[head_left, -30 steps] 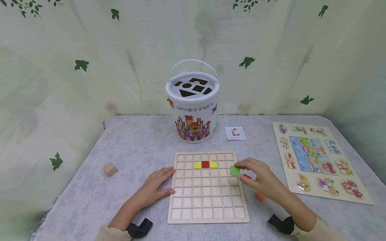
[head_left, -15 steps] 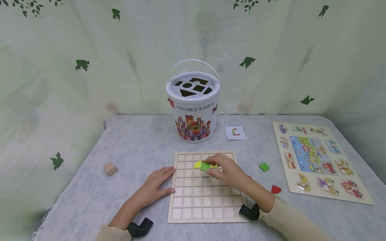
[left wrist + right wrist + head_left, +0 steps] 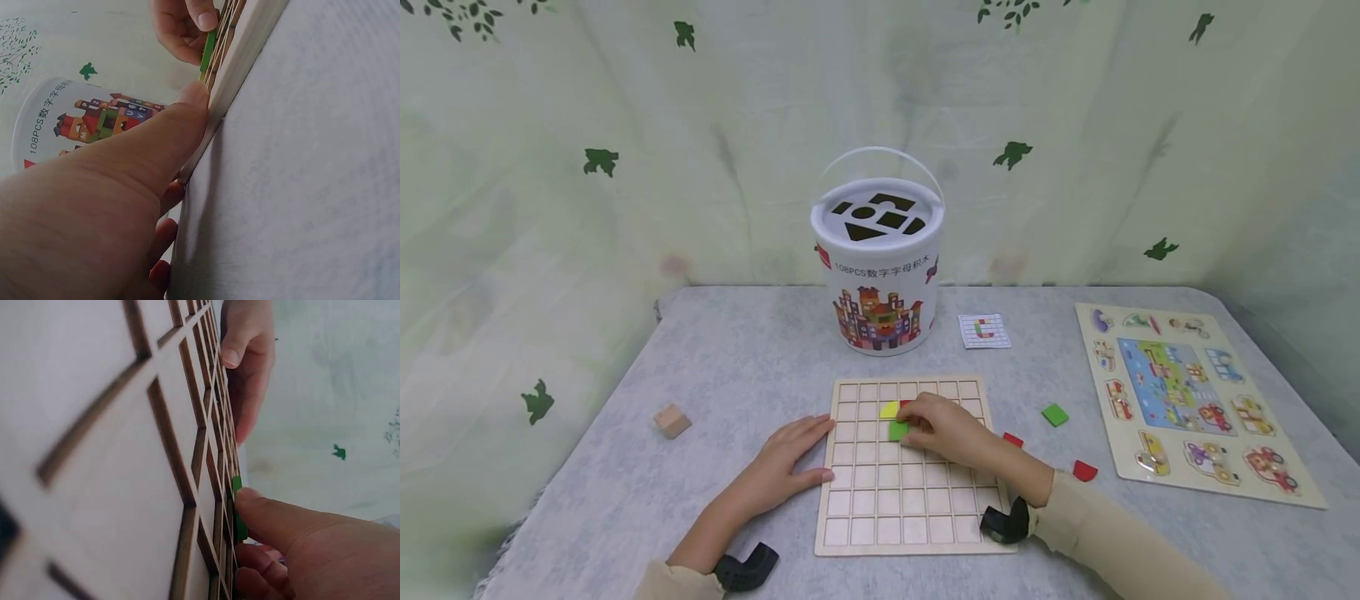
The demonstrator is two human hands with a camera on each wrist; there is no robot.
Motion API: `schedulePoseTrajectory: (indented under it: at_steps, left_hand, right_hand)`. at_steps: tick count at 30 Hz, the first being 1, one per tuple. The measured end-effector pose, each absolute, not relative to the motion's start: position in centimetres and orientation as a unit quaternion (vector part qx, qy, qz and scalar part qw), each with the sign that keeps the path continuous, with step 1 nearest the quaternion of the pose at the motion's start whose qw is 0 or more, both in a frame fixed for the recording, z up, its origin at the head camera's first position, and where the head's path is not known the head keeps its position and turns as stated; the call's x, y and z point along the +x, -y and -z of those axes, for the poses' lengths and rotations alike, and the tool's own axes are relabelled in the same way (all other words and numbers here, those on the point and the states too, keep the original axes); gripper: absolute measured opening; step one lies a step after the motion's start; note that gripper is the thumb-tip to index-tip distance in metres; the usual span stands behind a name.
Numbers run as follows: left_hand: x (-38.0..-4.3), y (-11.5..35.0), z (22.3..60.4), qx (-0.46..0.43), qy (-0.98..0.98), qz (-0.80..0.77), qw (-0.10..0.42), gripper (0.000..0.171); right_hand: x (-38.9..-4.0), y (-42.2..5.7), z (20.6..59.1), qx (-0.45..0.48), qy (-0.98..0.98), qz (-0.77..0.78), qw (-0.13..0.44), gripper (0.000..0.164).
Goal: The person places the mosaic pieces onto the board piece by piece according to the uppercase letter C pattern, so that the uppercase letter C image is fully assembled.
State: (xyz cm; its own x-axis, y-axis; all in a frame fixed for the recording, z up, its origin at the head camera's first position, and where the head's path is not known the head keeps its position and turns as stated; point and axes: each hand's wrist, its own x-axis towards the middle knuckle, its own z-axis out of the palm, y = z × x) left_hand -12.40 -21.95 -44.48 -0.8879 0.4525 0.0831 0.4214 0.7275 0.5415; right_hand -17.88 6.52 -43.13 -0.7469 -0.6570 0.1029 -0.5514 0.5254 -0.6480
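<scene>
A wooden grid board [image 3: 865, 533] lies flat in front of me. My left hand [image 3: 790, 462] rests at its left edge, fingers extended and thumb touching the frame. Over the upper part of the grid, my right hand [image 3: 943, 429] pinches a green square tile [image 3: 896, 431] by its right side. In the right wrist view the thumb presses against the green tile [image 3: 239, 512], which sits right at the grid ridges. A yellow quarter-round tile [image 3: 889, 409] shows in the row above, beside a red square [image 3: 905, 404]; the right hand partly covers the red one and hides what lies to its right.
Right of the board lie another green square [image 3: 1055, 414], a red piece [image 3: 1012, 439] and a red quarter-round [image 3: 1084, 471]. A white bucket [image 3: 880, 267] and a pattern card [image 3: 984, 332] stand behind. A vehicle puzzle [image 3: 1198, 404] is at right, a wooden cube [image 3: 672, 421] at left.
My right hand has carried the green tile leftward from the board's right side, then slightly down to a cell below the yellow piece. The left hand has stayed put.
</scene>
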Motion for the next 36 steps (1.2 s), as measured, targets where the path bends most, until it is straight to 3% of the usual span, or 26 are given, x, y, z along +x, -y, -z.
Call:
schedulePoseTrajectory:
  at_steps: [27,36]
  left_hand:
    - [-12.5,22.1,44.8,0.242,-0.925,-0.294,0.019,0.07]
    - [-12.5,22.0,44.7,0.233,-0.928,-0.291,0.029,0.071]
  right_hand:
    - [-18.1,-5.3,43.0,-0.365,-0.883,0.293,0.032,0.022]
    - [-17.6,-6.4,42.5,-0.34,-0.869,0.342,0.106,0.034]
